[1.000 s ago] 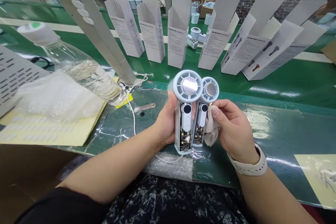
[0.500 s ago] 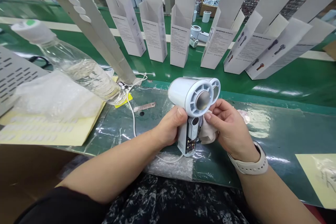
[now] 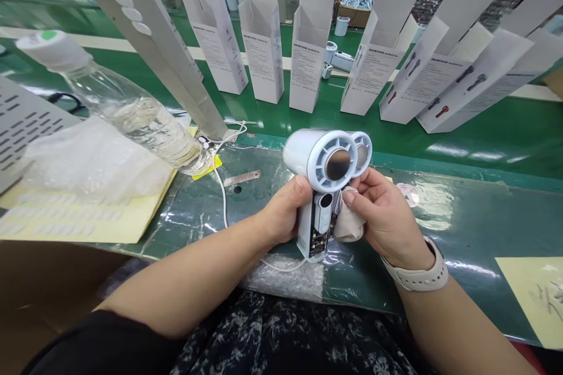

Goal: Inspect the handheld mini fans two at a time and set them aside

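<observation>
My left hand [image 3: 288, 208] is closed around the handle of a pale blue handheld fan [image 3: 314, 158]. The fan's round grille with a metal disc faces up and right; its handle front bares a circuit board and button strip. Right behind it shows the head of a second pale blue fan [image 3: 362, 152], its handle mostly hidden. My right hand [image 3: 382, 211] pinches a crumpled whitish cloth [image 3: 349, 225] against the side of the fans. Whether those fingers also grip the second fan cannot be made out. A white cable [image 3: 285, 268] runs below the handle.
Several open white boxes [image 3: 304, 64] stand along the green belt [image 3: 272, 120]. At left, a water bottle [image 3: 145, 123] leans near a metal post [image 3: 176, 64] and a plastic bag [image 3: 92, 158] on yellow sheets [image 3: 132, 228]. A metal strip [image 3: 241, 178] lies on the bench.
The front fan's head has tilted slightly, and more of the cloth shows beside the handle. The white boxes have shifted a little to the right. Both hands keep nearly the same place.
</observation>
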A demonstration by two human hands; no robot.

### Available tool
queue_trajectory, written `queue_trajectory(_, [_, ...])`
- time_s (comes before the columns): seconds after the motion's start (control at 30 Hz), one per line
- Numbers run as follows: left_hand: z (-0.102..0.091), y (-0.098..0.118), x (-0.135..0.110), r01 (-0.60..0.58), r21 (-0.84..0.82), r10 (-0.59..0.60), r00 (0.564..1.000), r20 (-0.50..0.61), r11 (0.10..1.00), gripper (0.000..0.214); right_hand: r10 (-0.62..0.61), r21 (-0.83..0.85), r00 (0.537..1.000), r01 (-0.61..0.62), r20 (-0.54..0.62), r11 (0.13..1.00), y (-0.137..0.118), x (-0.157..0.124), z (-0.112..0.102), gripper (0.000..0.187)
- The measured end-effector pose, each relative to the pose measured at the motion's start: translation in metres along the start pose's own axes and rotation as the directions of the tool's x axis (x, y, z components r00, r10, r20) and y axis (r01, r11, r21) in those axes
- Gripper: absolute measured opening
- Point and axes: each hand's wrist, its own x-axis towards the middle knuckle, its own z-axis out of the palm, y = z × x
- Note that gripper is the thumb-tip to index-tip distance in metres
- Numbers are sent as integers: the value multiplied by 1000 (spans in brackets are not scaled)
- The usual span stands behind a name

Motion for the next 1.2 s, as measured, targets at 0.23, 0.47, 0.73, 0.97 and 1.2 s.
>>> queue_trajectory(0.23, [-1, 2, 0, 3, -23, -3, 1000, 10, 1000, 74, 70, 84, 997, -71, 16, 994, -2, 2, 1, 27])
queue_trajectory(0.47, [1, 3, 0, 18, 15, -18, 1000, 12, 1000, 75, 71, 83, 997, -72, 17, 994, -3, 1, 3, 31])
queue_trajectory(0.73, [1, 3, -1, -5, 2, 5, 1000, -9, 1000, 70, 81, 66, 997, -82, 15, 994, -3, 1, 2, 30])
queue_trajectory(0.97, [0, 1, -1, -10, 7, 10, 1000, -1, 1000, 71, 80, 113, 997, -81, 14, 990, -3, 1, 4, 33])
queue_trajectory(1.2, [0, 3, 0, -23, -13, 23, 1000, 8, 1000, 67, 121, 152, 993, -122, 18, 981, -4, 1, 4, 33])
